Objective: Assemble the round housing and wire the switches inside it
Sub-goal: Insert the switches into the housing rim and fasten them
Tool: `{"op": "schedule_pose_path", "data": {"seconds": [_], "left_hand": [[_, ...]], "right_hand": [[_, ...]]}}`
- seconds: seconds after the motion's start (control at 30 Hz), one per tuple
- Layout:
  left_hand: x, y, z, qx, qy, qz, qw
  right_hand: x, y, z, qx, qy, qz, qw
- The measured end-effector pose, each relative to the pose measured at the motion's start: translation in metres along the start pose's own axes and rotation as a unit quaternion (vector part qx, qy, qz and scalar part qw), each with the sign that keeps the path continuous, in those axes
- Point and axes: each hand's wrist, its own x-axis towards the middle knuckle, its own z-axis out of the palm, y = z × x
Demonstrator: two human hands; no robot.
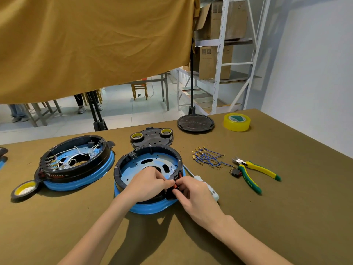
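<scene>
A round housing [133, 161] with a black ring, blue base and pale blue inner plate sits in the middle of the table. My left hand [147, 183] reaches inside it, fingers curled at the right rim. My right hand [193, 194] comes from outside the rim. Both hands pinch a small red switch [174, 185] at the black ring's right edge. A second housing [76, 163], with white wires and switches inside, lies to the left. Blue jumper wires [207, 156] with brass terminals lie to the right, and a loose black switch [235, 172] lies beside them.
Green-yellow cutters [254, 174] lie at the right. A white-handled screwdriver [207, 185] lies by my right hand. A black cover [152, 139] with two tape rolls, a round black lid [195, 121], a yellow tape roll [236, 122] and a tape roll [23, 190] at the left are around.
</scene>
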Motion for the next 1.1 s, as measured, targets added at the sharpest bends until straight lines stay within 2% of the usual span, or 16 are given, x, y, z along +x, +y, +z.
{"op": "schedule_pose_path", "data": {"seconds": [0.43, 0.73, 1.1], "left_hand": [[0.005, -0.010, 0.006, -0.027, 0.018, 0.007, 0.999], [0.003, -0.015, 0.012, 0.034, 0.027, 0.021, 0.999], [0.009, -0.019, 0.012, 0.036, 0.021, 0.010, 0.999]], "right_hand": [[0.002, 0.001, 0.003, -0.011, -0.013, -0.007, 1.000], [0.000, 0.002, 0.006, -0.020, -0.015, -0.004, 1.000], [0.016, 0.008, -0.002, -0.046, -0.050, -0.034, 0.997]]}}
